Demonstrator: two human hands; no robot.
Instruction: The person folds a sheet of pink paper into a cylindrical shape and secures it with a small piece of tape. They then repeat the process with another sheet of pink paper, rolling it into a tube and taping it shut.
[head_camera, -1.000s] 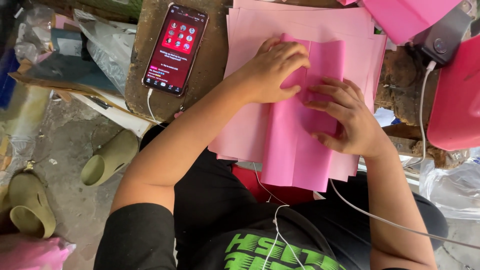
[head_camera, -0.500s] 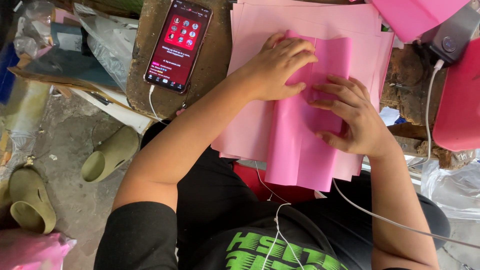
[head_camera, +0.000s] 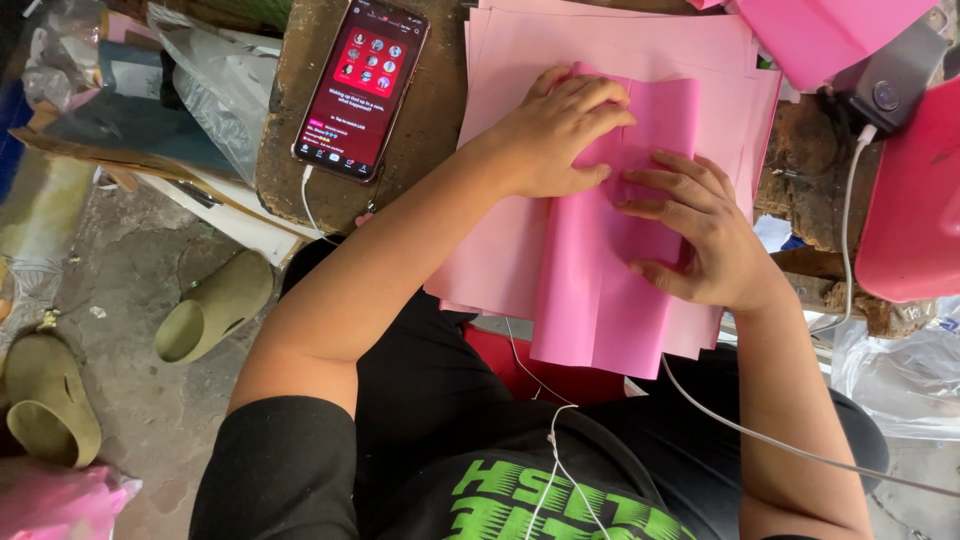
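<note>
A folded pink paper sheet (head_camera: 600, 300) lies on top of a stack of pink sheets (head_camera: 500, 250) on a rough wooden table (head_camera: 420, 150). My left hand (head_camera: 555, 130) presses down on the sheet's upper part, fingers curled over the fold. Just to its right, my right hand (head_camera: 695, 235) lies flat on the same sheet with fingers spread toward the crease. Both hands touch the paper; neither lifts it.
A phone (head_camera: 362, 88) with a lit red screen lies at the table's left, a white cable running from it. More pink paper (head_camera: 820, 35), a dark charger (head_camera: 890, 80) and a red container (head_camera: 915, 200) sit at the right. Olive slippers (head_camera: 210, 310) lie on the floor.
Both hands have shifted slightly along the fold while still pressing the sheet. The paper stays in place.
</note>
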